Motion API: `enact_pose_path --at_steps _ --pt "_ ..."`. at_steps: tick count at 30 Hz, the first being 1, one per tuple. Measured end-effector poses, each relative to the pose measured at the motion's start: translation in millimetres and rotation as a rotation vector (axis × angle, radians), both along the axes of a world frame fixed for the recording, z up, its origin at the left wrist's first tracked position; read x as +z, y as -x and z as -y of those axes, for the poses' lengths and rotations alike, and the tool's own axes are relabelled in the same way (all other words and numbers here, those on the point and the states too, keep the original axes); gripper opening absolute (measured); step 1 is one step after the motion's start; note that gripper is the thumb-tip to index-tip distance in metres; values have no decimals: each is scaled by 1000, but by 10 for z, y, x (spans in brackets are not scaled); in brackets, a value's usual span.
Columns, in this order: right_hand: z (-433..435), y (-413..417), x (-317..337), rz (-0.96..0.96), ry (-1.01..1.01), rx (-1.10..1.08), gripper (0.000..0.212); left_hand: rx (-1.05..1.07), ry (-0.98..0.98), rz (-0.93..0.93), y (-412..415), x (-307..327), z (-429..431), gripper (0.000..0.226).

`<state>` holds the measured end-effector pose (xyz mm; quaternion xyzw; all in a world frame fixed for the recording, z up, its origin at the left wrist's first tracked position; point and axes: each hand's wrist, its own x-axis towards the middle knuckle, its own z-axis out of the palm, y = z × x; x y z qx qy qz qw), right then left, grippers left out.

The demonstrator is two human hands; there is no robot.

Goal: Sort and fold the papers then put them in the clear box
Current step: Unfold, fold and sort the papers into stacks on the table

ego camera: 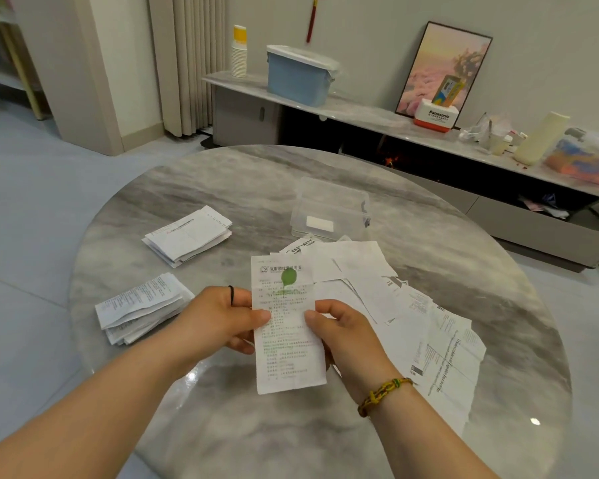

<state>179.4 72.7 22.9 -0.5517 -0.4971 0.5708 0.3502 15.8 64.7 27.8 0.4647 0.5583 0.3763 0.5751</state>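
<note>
- While my left hand (222, 316) and right hand (339, 333) each pinch a side edge of one leaflet (287, 344), thumbs on top, it is held above the table (222, 174)
- To fold it well, I judge the short ends should meet squarely before I crease
- Folded stacks lie left: near stack (142, 309), far stack (187, 236)
- Loose papers (412, 305) spread right; the box (329, 209) stands just beyond them

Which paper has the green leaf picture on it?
The leaflet held between the left hand and right hand. The far stack, near stack and loose pile show no green leaf.
</note>
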Motion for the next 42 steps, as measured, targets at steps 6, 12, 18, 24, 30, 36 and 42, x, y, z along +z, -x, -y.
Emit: enact_pose_path --at_steps 6,12,18,24,30,36,42 --pt "-37 -17 -9 -138 50 7 27 49 47 235 8 32 -3 37" --pt "-116 -33 -33 -258 153 -87 19 12 17 98 16 -2 -21 47" --pt "-81 -72 -92 -16 158 127 11 106 -85 -155 31 -110 -58 42" --pt "-105 -12 -165 194 69 111 16 -13 -99 -308 69 -143 -47 32" --pt "-334 121 -186 206 -3 27 24 2 -144 -631 195 -206 -52 29" --pt "-707 502 -268 272 -29 38 27 -200 -231 -972 278 -246 -52 38" --pt "-877 774 -368 494 -110 104 37 -384 -208 -1128 337 -364 -89 43"
